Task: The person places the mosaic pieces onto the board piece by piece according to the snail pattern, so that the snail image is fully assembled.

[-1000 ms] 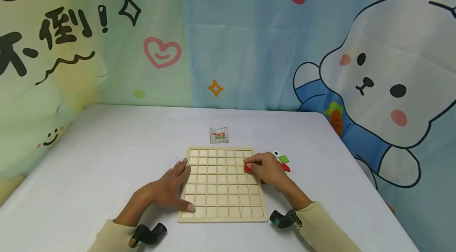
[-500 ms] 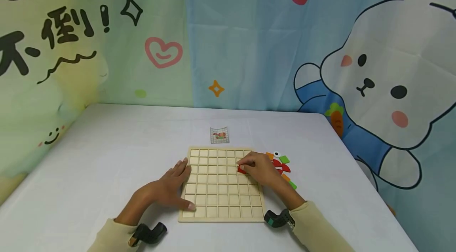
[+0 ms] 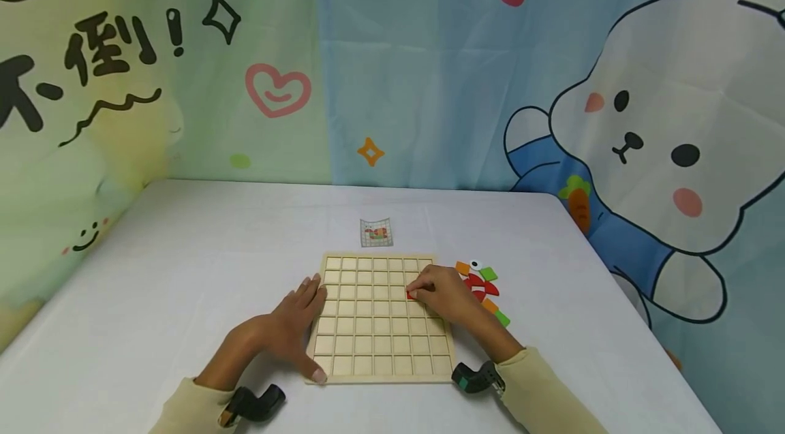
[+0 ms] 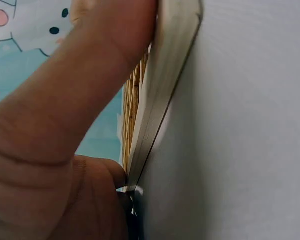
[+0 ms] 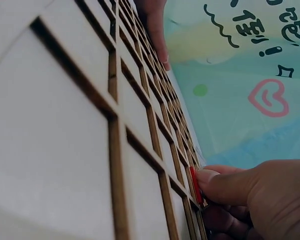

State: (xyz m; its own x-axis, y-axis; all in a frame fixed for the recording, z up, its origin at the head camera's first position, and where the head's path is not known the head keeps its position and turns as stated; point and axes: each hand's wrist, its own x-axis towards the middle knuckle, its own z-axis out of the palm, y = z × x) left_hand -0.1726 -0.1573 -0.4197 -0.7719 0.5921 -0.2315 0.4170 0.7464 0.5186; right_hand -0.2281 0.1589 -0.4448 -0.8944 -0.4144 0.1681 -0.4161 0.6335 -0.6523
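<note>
A square wooden grid board lies flat on the white table. Along its left edge rests my left hand, fingers extended on the far part and the thumb at the near left corner. My right hand pinches a small red tile between thumb and fingertips at the right part of the grid. In the right wrist view the red tile stands right at the grid's dividers, partly hidden by the thumb. The left wrist view has the thumb against the board's thick side.
Right of the board lie several loose pieces: an orange one, a round eye piece, green ones and red ones. Behind the board is a small gridded picture card. A printed curtain hangs beyond the table.
My right hand has carried the red tile left and slightly nearer, down to the grid. The loose pieces at right show more fully. My left thumb has shifted to the board's near corner.
</note>
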